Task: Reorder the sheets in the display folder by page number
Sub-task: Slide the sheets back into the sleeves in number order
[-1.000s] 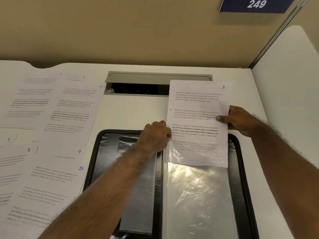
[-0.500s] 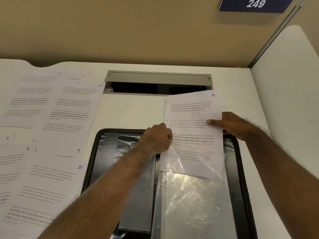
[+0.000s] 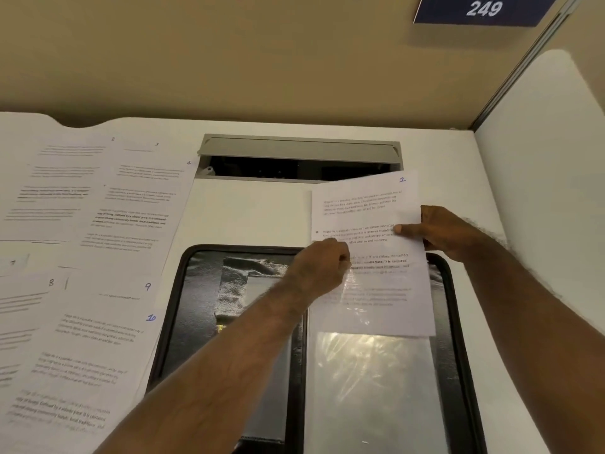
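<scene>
A black display folder (image 3: 183, 322) lies open on the white desk (image 3: 255, 217), and everything here sits relative to it. Over its right half lies a clear plastic sleeve (image 3: 370, 388), shiny with glare. The sheet numbered 1 (image 3: 366, 211) is partly inside that sleeve — its lower part sits under the plastic at the sleeve's top, while its upper part sticks out past the folder's far edge, slightly tilted. The right hand (image 3: 438, 232) holds the sheet's right edge, thumb laid flat across the printed face and fingers curled behind the paper. The left hand (image 3: 322, 267), at the sleeve's top left corner, is closed in a fist-like pinch on the plastic edge beside the sheet; exactly which layers it holds cannot be told. To the left of the folder, loose numbered sheets (image 3: 82, 257) lie overlapping on the desk — handwritten numbers 2, 3, 4, 8, 9 and 10 are readable. Beyond the folder's far edge is a grey cable hatch (image 3: 299, 149) with its lid raised.
</scene>
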